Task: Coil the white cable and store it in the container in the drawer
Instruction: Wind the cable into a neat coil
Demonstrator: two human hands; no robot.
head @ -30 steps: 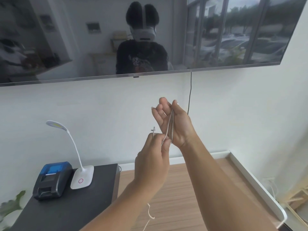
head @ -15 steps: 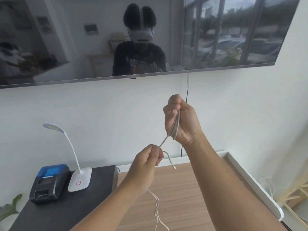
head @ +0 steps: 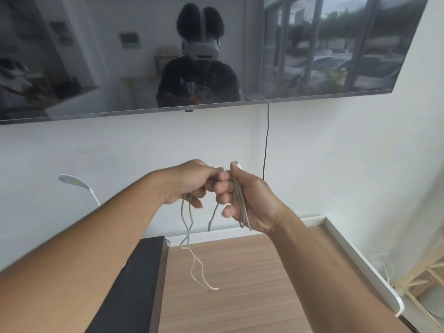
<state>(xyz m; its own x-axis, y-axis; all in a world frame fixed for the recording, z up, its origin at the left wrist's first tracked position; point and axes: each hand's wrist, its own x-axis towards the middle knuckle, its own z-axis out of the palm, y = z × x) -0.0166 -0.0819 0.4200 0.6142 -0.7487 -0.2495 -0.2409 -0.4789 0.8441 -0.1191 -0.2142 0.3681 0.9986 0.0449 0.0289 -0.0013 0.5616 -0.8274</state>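
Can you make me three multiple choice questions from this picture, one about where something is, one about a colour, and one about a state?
1. Where does the loose end of the white cable hang?
A. Below the left hand
B. Over the screen on the wall
C. On top of the dark cabinet

2. What colour is the thin cord running down the wall from the screen?
A. Red
B. Black
C. Yellow

3. What state is the right hand in?
A. Flat open and empty
B. Resting on the wooden floor
C. Closed around several loops of the cable

Answers:
1. A, since the slack drops from the left hand toward the wooden floor.
2. B, as it shows dark against the white wall.
3. C, because gathered strands run through its curled fingers.
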